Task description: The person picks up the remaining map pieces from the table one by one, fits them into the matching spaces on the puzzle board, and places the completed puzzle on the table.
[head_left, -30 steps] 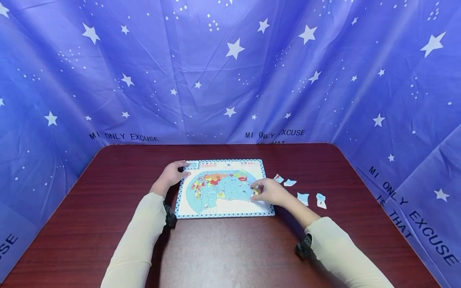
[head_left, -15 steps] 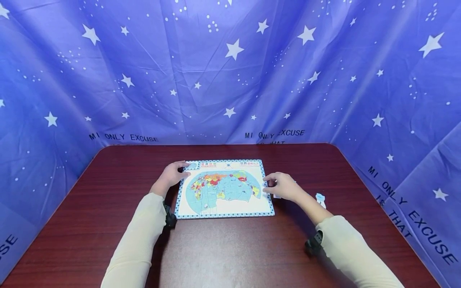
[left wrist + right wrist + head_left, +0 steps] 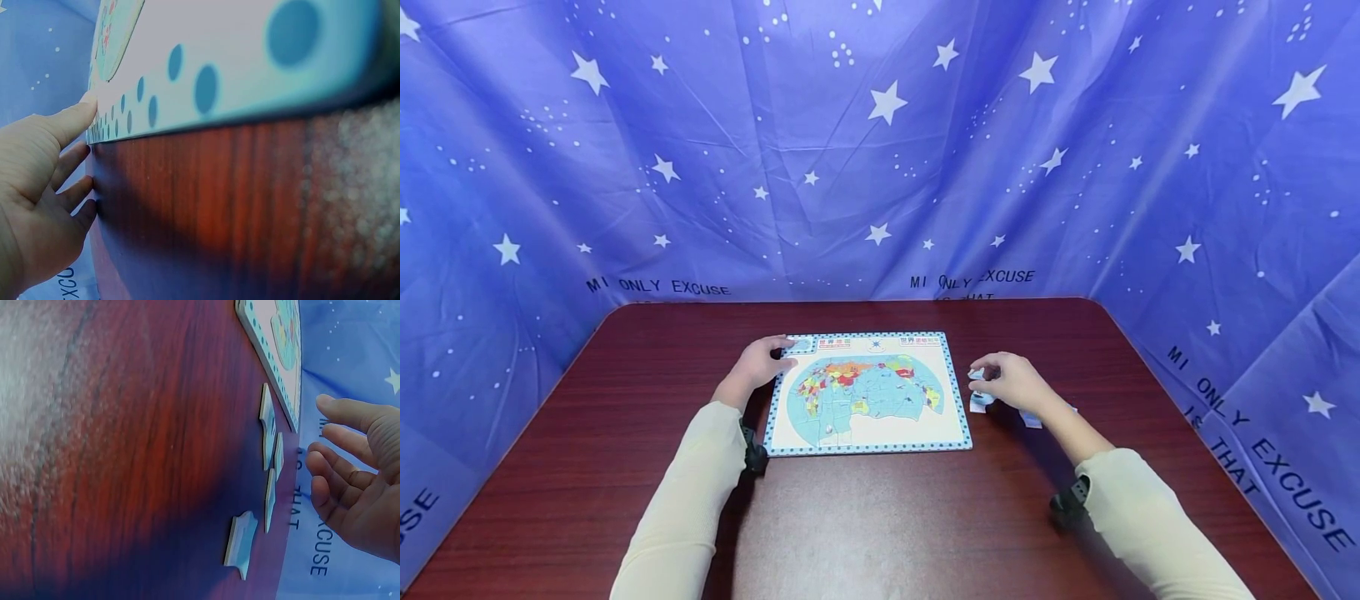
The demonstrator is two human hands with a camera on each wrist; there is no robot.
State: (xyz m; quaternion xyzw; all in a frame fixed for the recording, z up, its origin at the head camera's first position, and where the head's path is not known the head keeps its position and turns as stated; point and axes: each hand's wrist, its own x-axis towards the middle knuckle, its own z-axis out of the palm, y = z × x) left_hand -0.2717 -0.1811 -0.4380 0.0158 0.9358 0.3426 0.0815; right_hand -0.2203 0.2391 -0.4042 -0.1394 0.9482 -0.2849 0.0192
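Observation:
A world map jigsaw puzzle [image 3: 865, 392] lies flat in a dotted-border board. My left hand [image 3: 755, 372] rests at its upper left corner, thumb on the face. In the left wrist view the other fingers of that hand [image 3: 44, 187] extend below the board's edge. My right hand [image 3: 1015, 381] hovers past the board's right side, fingers bent loosely. A pale blue puzzle piece [image 3: 981, 403] lies just beneath it, beside the board. Nothing shows in the right hand [image 3: 359, 475] in the right wrist view, and several loose pieces [image 3: 240, 544] lie below it.
The dark red wooden table [image 3: 880, 517] bears the board and pieces. One piece [image 3: 1032, 421] is partly covered by the right forearm. A blue star-patterned curtain [image 3: 820, 150] hangs behind the table and at both sides.
My right hand has drawn back rightward from the map to the loose pieces. A piece now lies beside the board where bare table showed before. My left hand has stayed put.

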